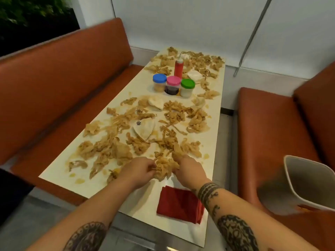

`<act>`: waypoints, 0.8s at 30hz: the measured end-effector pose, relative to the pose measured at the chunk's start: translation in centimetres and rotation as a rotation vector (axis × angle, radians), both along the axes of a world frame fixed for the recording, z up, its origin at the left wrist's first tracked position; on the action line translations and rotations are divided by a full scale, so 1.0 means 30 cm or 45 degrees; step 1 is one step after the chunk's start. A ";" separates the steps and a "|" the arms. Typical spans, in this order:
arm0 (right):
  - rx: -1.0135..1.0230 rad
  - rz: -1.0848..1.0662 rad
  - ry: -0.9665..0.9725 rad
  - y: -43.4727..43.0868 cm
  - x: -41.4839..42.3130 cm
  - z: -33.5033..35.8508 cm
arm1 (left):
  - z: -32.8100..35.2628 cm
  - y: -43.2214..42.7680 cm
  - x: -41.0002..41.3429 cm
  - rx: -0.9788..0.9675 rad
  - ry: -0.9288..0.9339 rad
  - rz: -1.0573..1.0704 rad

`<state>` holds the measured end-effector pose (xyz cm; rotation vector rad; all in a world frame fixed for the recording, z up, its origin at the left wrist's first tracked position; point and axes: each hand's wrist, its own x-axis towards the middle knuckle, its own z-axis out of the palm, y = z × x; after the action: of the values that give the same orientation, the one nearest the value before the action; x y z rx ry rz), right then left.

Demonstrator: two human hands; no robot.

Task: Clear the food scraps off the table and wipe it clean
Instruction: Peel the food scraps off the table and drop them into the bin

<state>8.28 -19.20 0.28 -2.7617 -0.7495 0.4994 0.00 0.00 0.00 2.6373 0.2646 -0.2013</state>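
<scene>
Both hands, left hand (139,171) and right hand (188,171), have fingers curled around a clump of scraps (165,168) between them; it looks limp, greasy, light, best scooped from underneath.

1. No word, number or brand can be read anywhere in front of me.
2. The nearest thing to a sign is a small black flower-like mark (138,123). It is printed on a folded white paper (145,130) lying among the food scraps (116,145) mid-desk (141,84). It is a figure, not lettering.
3. The white bin (308,178) on my right carries a patch of orange-red print (306,208) at its lower edge, too blurred to read.
4. On the red squeeze bottle (179,68) and the three lidded jars (173,86), any label is too small to tell.
5. My forearm tattoos (208,191) are dark bands and ornaments, with no letters I can make out.
</scene>
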 end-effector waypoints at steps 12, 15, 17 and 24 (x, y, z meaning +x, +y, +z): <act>0.623 -0.329 0.199 -0.014 0.018 0.088 | 0.036 -0.096 0.066 -0.566 -0.261 0.347; 0.713 -0.303 0.131 -0.015 0.041 0.144 | 0.111 -0.172 0.146 -1.461 -0.025 0.623; 0.726 -0.274 0.073 -0.021 0.062 0.166 | 0.134 -0.206 0.184 -1.711 0.033 0.630; 0.764 -0.300 0.238 -0.085 0.117 0.145 | 0.131 -0.204 0.228 -1.622 -0.127 0.846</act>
<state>11.80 -21.76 4.64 -2.1698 -0.4288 0.3957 6.83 -6.13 3.93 1.2123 0.6770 0.0116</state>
